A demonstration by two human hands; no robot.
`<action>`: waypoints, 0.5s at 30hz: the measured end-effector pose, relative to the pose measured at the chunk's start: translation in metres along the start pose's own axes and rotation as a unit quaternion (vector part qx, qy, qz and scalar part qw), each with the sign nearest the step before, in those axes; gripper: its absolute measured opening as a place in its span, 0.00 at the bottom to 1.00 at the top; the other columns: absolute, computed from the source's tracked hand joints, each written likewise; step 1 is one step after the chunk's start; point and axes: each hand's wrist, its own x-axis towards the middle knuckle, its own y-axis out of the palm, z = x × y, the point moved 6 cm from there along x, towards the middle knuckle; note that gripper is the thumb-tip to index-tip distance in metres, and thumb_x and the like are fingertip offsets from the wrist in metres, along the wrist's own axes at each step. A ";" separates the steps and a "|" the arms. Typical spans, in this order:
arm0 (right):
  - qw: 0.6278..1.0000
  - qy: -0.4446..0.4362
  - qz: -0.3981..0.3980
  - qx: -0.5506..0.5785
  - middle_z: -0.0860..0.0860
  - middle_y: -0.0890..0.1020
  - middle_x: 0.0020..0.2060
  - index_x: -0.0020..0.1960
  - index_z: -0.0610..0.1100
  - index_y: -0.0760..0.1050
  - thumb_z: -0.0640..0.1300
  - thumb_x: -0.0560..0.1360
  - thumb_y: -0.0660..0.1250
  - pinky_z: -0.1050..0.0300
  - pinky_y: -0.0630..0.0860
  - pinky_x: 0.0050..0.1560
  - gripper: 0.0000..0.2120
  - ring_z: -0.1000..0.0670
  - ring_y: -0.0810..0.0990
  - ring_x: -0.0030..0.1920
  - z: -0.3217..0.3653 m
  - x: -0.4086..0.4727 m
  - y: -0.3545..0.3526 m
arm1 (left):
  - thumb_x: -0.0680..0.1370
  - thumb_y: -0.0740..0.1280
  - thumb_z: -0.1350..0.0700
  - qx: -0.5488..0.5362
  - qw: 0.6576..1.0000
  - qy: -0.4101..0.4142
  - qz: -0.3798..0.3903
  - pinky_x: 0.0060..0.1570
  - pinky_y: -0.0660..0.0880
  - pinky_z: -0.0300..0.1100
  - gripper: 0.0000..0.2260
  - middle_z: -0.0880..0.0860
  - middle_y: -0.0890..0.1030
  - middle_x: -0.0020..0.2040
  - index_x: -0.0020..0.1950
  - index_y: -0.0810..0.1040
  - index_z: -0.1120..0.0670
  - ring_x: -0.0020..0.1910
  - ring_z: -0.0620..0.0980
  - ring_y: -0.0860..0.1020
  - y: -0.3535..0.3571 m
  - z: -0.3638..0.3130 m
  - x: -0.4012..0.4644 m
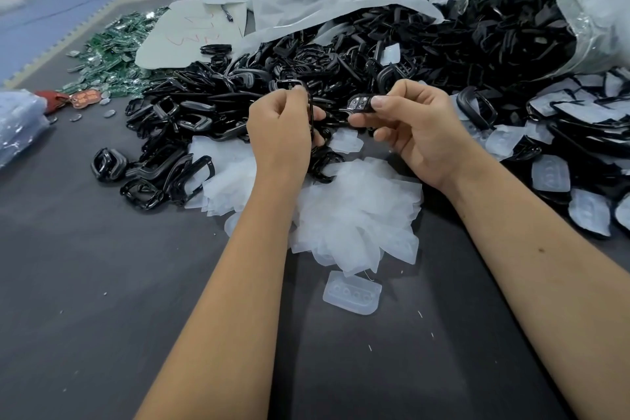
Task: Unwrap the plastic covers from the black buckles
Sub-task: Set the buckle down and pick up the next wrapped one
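A dark grey work table [102,283] is seen from above, with both forearms reaching toward twelve o'clock. At ten o'clock a scatter of green circuit boards [112,51] has been left apart from the work. At centre, the left hand [279,126] is curled around a black oval plastic buckle frame [308,102], pinched at its upper edge and held on edge, probably so it can be parted from its mate. At about one o'clock from it, the right hand [414,126] pinches a small black buckle piece with silver studs [359,104] between thumb and forefinger. Whether any cover remains on either held piece cannot be told. Below the hands, at six o'clock, a heap of translucent white plastic covers [347,222] appears to be where removed covers are collected. From eleven to three o'clock stretches the heap of black plastic buckles [392,54], spilling from a torn clear plastic sack [586,10] within reach.
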 end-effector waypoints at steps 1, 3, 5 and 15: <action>1.000 0.002 0.002 0.004 0.50 0.82 0.34 0.38 0.43 0.69 0.31 0.80 0.67 0.65 0.76 0.30 0.15 0.45 0.89 0.46 0.000 0.000 0.000 | 0.80 0.63 0.58 -0.008 1.000 -0.003 0.004 0.28 0.68 0.39 0.13 0.55 0.84 0.36 0.37 0.74 0.60 0.23 0.49 0.74 0.000 0.000 0.000; 1.000 0.004 0.005 0.012 0.52 0.80 0.32 0.38 0.44 0.68 0.31 0.80 0.66 0.66 0.76 0.30 0.16 0.46 0.89 0.46 -0.001 0.000 0.000 | 0.78 0.65 0.61 -0.005 1.000 -0.001 0.008 0.31 0.73 0.42 0.13 0.55 0.84 0.37 0.34 0.74 0.58 0.25 0.50 0.77 0.001 -0.001 -0.001; 1.000 0.006 0.009 0.015 0.53 0.79 0.31 0.38 0.44 0.67 0.31 0.80 0.66 0.66 0.76 0.30 0.16 0.46 0.89 0.47 -0.002 0.001 0.000 | 0.77 0.69 0.61 0.010 1.000 0.008 0.009 0.36 0.79 0.49 0.13 0.55 0.86 0.38 0.32 0.75 0.54 0.29 0.51 0.81 0.001 -0.002 -0.001; 1.000 -0.008 -0.021 -0.012 0.45 0.83 0.38 0.40 0.43 0.70 0.29 0.79 0.67 0.65 0.76 0.30 0.14 0.46 0.88 0.42 -0.004 0.004 -0.004 | 0.75 0.73 0.61 0.041 0.996 0.069 0.032 0.47 0.81 0.58 0.09 0.63 0.83 0.38 0.52 0.84 0.49 0.39 0.63 0.82 0.003 -0.004 0.000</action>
